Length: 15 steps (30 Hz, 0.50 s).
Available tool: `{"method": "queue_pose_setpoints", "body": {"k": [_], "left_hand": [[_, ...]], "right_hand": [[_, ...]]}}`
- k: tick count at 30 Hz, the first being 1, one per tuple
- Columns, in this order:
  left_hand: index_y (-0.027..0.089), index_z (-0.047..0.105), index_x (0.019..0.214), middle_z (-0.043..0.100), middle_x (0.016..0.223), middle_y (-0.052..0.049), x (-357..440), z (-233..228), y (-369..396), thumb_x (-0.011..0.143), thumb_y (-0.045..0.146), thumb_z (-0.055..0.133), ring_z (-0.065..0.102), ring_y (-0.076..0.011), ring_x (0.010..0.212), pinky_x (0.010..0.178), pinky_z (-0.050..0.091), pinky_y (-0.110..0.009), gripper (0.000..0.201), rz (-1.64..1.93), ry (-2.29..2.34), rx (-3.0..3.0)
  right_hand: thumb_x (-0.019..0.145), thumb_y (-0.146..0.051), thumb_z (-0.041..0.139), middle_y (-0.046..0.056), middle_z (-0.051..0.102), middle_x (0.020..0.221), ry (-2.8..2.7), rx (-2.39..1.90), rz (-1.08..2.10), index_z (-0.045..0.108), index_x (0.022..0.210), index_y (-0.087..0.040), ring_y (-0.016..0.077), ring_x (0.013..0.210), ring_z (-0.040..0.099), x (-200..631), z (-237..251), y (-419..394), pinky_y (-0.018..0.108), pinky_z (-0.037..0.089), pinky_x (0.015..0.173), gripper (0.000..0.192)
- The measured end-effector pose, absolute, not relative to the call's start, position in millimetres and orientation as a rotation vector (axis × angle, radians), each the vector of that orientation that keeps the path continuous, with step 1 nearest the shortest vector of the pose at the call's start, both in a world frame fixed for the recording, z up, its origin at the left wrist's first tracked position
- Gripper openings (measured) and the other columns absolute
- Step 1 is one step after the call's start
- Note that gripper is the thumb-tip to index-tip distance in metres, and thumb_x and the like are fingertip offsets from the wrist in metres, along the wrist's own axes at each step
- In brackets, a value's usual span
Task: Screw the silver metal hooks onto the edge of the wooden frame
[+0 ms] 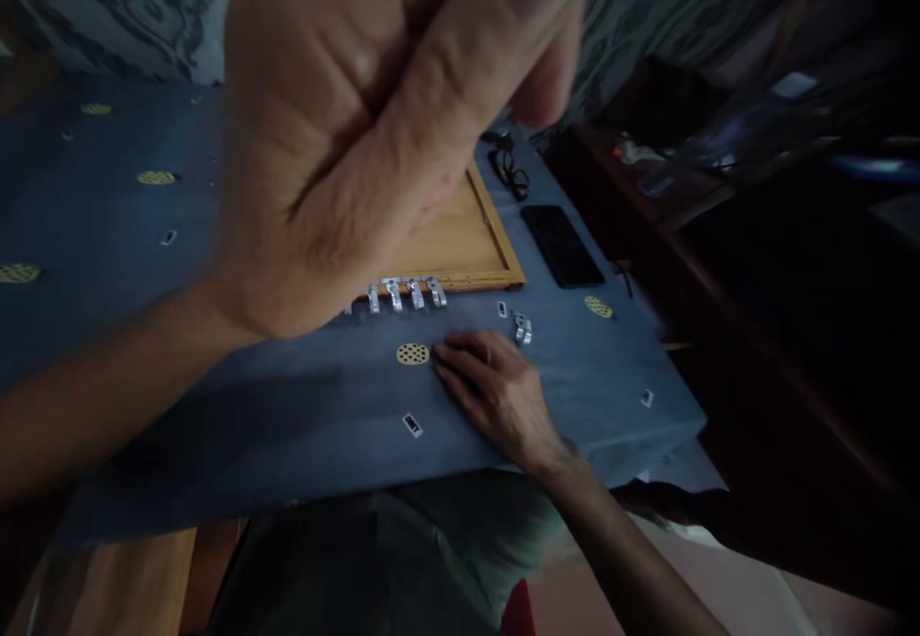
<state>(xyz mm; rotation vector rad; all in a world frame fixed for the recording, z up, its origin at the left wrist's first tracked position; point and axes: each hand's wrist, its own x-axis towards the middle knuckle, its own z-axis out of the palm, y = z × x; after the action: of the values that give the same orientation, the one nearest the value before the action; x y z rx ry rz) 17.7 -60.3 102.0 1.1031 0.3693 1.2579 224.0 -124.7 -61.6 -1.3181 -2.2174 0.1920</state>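
Note:
My left hand [359,128] is raised close to the camera and fills the upper middle. Its palm side and stretched thumb show, a fingertip peeks out behind the thumb, and the other fingers are cut off or hidden. Nothing is seen in it. My right hand [495,387] rests on the blue tablecloth [309,425], fingers loosely laid out and holding nothing visible. Just beyond it lies a small silver metal piece [522,329]. Behind my left hand, partly covered, is a shallow wooden frame with a panel [467,234]. Several similar silver metal pieces [415,293] line its near edge.
A black phone [562,245] lies right of the frame, with dark-rimmed glasses [510,171] beyond it. Dark reddish furniture [647,205] stands along the table's right side. A patterned curtain [122,9] hangs behind. My lap [388,559] is under the near edge.

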Motion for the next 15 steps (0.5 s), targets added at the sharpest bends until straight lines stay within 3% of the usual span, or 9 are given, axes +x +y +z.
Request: {"method": "queue_pose_setpoints", "body": {"k": [1, 2, 4, 7, 12, 15], "left_hand": [[0.005, 0.064, 0.058, 0.057, 0.052, 0.008, 10.5, 99.9, -63.1, 0.095, 0.024, 0.017, 0.053, -0.0167, 0.131, 0.076, 0.040, -0.022, 0.063, 1.312, 0.454, 1.285], [0.007, 0.068, 0.069, 0.055, 0.055, 0.009, 3.2, 98.0, -65.0, 0.097, 0.022, 0.031, 0.070, -0.0092, 0.097, 0.066, 0.039, -0.018, 0.048, 1.397, 0.519, 1.492], [0.009, 0.067, 0.083, 0.049, 0.058, 0.009, -10.9, 96.1, -66.8, 0.097, 0.019, 0.044, 0.053, 0.0022, 0.055, 0.055, 0.036, -0.015, 0.029, 1.453, 0.600, 1.783], [0.012, 0.061, 0.081, 0.041, 0.057, 0.007, -32.1, 99.6, -67.0, 0.099, 0.014, 0.044, 0.040, -0.0017, 0.049, 0.051, 0.037, -0.019, 0.025, 1.487, 0.583, 1.740], [0.013, 0.058, 0.079, 0.041, 0.059, 0.004, -73.7, 101.8, -75.0, 0.090, 0.001, 0.039, 0.044, -0.0056, 0.057, 0.060, 0.044, -0.021, 0.025, 1.465, 0.819, 1.306], [0.014, 0.057, 0.077, 0.040, 0.059, 0.004, -90.9, 79.3, -81.2, 0.084, 0.001, 0.041, 0.043, -0.0056, 0.054, 0.056, 0.044, -0.020, 0.021, 1.403, 0.971, 1.178]], "right_hand": [[0.098, -0.031, 0.056, 0.009, 0.074, 0.102, -2.241, -1.284, 0.203, 0.075, 0.104, -0.022, 0.0221, 0.092, 0.069, 224.3, -62.5, -128.1, 0.039, 0.059, 0.082, 0.021], [0.098, -0.029, 0.056, 0.009, 0.074, 0.101, -2.244, -1.242, 0.215, 0.075, 0.101, -0.022, 0.0216, 0.091, 0.069, 224.6, -63.0, -130.6, 0.039, 0.059, 0.082, 0.020], [0.098, -0.027, 0.056, 0.008, 0.074, 0.096, -2.225, -1.179, 0.269, 0.074, 0.092, -0.021, 0.0200, 0.088, 0.070, 225.7, -62.6, -133.2, 0.036, 0.059, 0.079, 0.019], [0.098, -0.031, 0.057, 0.007, 0.075, 0.092, -2.189, -1.153, 0.335, 0.070, 0.081, -0.022, 0.0192, 0.082, 0.071, 227.0, -60.7, -132.8, 0.035, 0.059, 0.075, 0.023], [0.096, -0.043, 0.057, 0.006, 0.077, 0.084, -2.070, -1.184, 0.422, 0.068, 0.075, -0.023, 0.0213, 0.078, 0.074, 224.3, -56.2, -129.5, 0.033, 0.060, 0.071, 0.031], [0.096, -0.048, 0.053, 0.007, 0.078, 0.085, -2.017, -1.265, 0.469, 0.070, 0.079, -0.022, 0.0226, 0.079, 0.074, 224.1, -53.6, -129.3, 0.035, 0.059, 0.073, 0.035]]}}
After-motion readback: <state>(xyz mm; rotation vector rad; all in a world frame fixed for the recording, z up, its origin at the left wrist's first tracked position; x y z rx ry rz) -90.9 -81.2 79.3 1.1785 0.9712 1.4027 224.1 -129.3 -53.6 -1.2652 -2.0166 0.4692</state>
